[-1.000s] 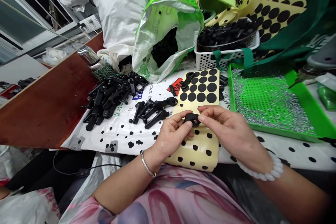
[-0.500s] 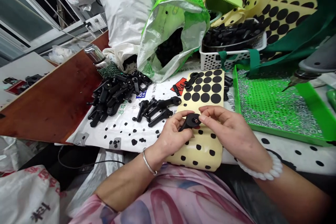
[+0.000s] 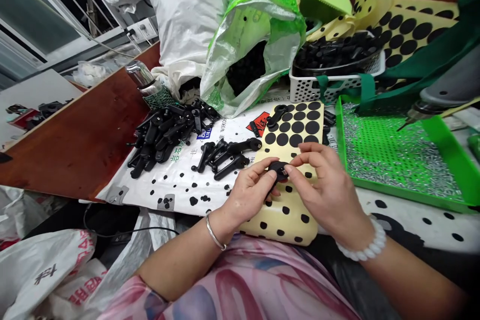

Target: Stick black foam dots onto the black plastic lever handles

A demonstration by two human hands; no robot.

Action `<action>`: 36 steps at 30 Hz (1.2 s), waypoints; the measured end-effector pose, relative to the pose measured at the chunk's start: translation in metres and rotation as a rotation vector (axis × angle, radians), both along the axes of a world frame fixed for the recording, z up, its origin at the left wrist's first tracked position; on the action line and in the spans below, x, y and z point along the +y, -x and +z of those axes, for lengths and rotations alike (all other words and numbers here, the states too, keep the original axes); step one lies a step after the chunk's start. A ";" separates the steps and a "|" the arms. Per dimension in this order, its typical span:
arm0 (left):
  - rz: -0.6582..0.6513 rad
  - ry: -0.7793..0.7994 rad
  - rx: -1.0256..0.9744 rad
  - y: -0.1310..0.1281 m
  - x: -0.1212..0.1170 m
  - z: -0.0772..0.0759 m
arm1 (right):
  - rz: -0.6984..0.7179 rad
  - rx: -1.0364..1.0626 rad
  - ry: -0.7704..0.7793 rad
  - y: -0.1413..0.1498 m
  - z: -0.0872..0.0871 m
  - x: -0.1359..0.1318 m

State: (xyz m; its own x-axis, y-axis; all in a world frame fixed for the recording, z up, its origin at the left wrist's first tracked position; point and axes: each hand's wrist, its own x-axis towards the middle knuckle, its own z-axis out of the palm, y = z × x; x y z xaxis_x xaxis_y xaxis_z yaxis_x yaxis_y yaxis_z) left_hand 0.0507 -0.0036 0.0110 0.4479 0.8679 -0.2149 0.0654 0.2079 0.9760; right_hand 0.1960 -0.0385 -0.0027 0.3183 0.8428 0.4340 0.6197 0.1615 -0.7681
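My left hand (image 3: 249, 192) and my right hand (image 3: 326, 190) meet over a black plastic clamping lever (image 3: 277, 170). My left fingers grip its round head, and its arm is partly hidden behind them. My right thumb and fingertips pinch the head from the other side. Below the hands lies a yellow backing sheet (image 3: 288, 220) with black round adhesive pads (image 3: 298, 127) on its far half and small black dots on its near half. Another black lever (image 3: 276, 116) rests on the sheet's far corner.
Loose black levers lie in a heap (image 3: 168, 132) and a small group (image 3: 227, 155) on a dotted white sheet (image 3: 168, 195). A green tray of small screws (image 3: 397, 155) stands right. Behind are a white basket of black parts (image 3: 333, 65) and a green-and-white bag (image 3: 255, 45).
The lever has turned in my fingers, its arm swinging from lower left to pointing down behind my left hand. My right fingers have shifted on its head. The whole view has slid right.
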 end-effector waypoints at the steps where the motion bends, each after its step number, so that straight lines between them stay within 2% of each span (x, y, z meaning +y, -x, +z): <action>1: -0.003 -0.005 -0.001 0.000 0.000 0.000 | -0.038 -0.031 -0.031 -0.001 0.000 0.000; 3: -0.013 -0.008 -0.018 0.000 0.000 -0.002 | -0.020 0.074 0.014 -0.002 0.000 0.002; 6: -0.014 -0.008 -0.046 -0.001 -0.001 -0.004 | 0.229 0.413 0.235 -0.002 0.003 0.006; 9: -0.003 0.008 -0.081 0.002 0.002 -0.001 | 0.412 0.598 0.324 -0.001 0.005 0.008; 11: -0.001 -0.006 -0.104 0.011 0.009 0.005 | 0.446 0.691 0.317 -0.002 0.003 0.009; 13: 0.067 -0.096 -0.094 0.029 0.020 0.013 | 0.418 0.696 0.289 -0.006 0.001 0.011; 17: 0.460 -0.495 0.069 0.074 0.047 0.019 | 0.248 0.384 0.246 -0.017 -0.003 0.016; 19: 0.549 -0.681 0.235 0.089 0.059 0.015 | 0.176 0.175 0.244 -0.022 -0.004 0.022; 22: 0.487 -0.924 0.542 0.092 0.071 0.006 | 0.095 -0.080 0.242 -0.027 -0.003 0.035; 24: 0.371 -1.052 0.747 0.086 0.076 0.003 | 0.062 -0.196 0.250 -0.028 -0.001 0.047; 27: 0.164 -1.116 0.978 0.077 0.081 0.005 | 0.029 -0.378 0.295 -0.025 0.002 0.069; 29: 0.119 -1.105 1.035 0.075 0.084 0.010 | 0.009 -0.489 0.331 -0.020 0.003 0.084; 33: 0.137 -1.072 1.010 0.072 0.090 0.018 | -0.002 -0.679 0.398 -0.012 -0.003 0.108; 36: 0.035 -1.081 1.014 0.061 0.094 0.021 | -0.004 -0.785 0.444 -0.009 -0.011 0.117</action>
